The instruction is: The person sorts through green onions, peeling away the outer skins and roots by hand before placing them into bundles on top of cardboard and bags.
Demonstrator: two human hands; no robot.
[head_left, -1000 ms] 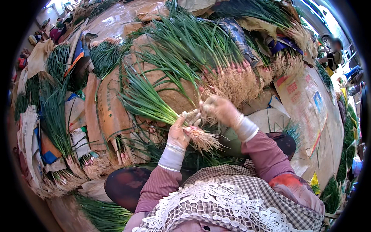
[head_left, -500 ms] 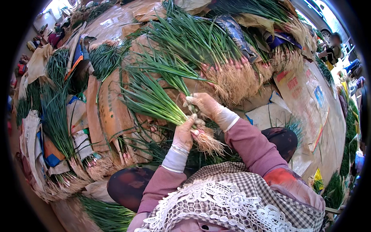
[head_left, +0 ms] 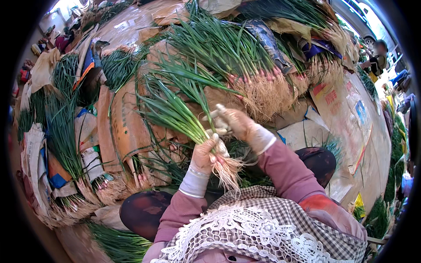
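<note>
Left hand [head_left: 202, 157]: clasped a scallion bunch [head_left: 194, 125].
Right hand [head_left: 237, 124]: blurred, grip unclear.
Cleaning: seemingly underway; next pull needed steadiness.

Mauve sleeves [head_left: 287, 173], white lace [head_left: 263, 230]

Even, fairly bright light covers the middle, with soft-edged shadows; darker shade pools around the left knee [head_left: 142, 212] near seven o'clock. Glare is strongest toward two o'clock, where the area around a car [head_left: 368, 24] washes out to bluish white. A smaller blown-out patch sits between ten and eleven, and shiny floor sheeting [head_left: 127, 23] at eleven throws back pale highlights. White lace [head_left: 258, 228] near five reads brightly. The right hand [head_left: 237, 122] looks slightly motion-blurred, while the bundle of green onions [head_left: 190, 122] is clearer. A person [head_left: 378, 63] at two is blurred at the head. Fisheye curvature bends the outer edges into black corners.
</note>
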